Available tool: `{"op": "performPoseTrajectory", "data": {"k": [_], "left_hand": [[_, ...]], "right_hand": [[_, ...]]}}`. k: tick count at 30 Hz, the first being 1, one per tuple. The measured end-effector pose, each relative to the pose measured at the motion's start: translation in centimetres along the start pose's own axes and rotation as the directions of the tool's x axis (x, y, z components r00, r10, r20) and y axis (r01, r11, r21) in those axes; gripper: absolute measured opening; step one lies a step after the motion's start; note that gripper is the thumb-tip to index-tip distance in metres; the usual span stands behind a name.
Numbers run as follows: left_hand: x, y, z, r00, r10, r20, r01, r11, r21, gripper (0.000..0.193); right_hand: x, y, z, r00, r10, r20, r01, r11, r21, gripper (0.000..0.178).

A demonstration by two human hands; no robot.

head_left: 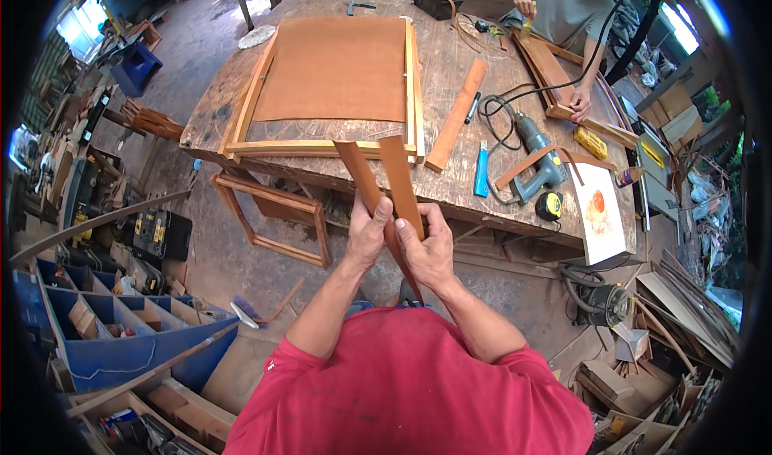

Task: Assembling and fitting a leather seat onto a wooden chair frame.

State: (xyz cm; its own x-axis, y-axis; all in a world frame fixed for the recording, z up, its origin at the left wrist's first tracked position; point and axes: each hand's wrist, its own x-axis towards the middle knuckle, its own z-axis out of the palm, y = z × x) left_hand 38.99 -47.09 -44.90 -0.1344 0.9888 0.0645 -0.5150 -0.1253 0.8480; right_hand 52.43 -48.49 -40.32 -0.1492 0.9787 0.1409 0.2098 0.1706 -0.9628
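Observation:
My left hand [367, 236] and my right hand [429, 252] are held close together in front of my chest, just off the table's near edge. Each one is closed with its thumb pressed on a brown leather strap [400, 183]. Two flat lengths rise side by side out of my grip, and a darker tail hangs below. Whether this is one folded strap or two, I cannot tell. Just beyond their tips lies a wooden frame [293, 148] with a brown leather panel [334, 69] across it. A loose leather strip [457, 115] rests to its right.
The worn wooden table [450, 189] carries a corded heat gun [540, 159], blue cutter [481, 169], tape measure [549, 205] and stained white board [597, 214]. A co-worker's hands [581, 103] work on another frame at far right. A second frame [273, 214] stands below; blue bins [121, 326] sit left.

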Motion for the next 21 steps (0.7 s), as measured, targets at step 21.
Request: {"op": "performPoseTrajectory", "data": {"k": [21], "left_hand": [[-3.6,1.9,0.4,0.993,0.103,-0.061,-0.093,0.985,0.147,0.030]], "right_hand": [[0.0,0.5,0.3,0.910,-0.414,0.003,0.373,0.818,-0.438,0.046]]}}
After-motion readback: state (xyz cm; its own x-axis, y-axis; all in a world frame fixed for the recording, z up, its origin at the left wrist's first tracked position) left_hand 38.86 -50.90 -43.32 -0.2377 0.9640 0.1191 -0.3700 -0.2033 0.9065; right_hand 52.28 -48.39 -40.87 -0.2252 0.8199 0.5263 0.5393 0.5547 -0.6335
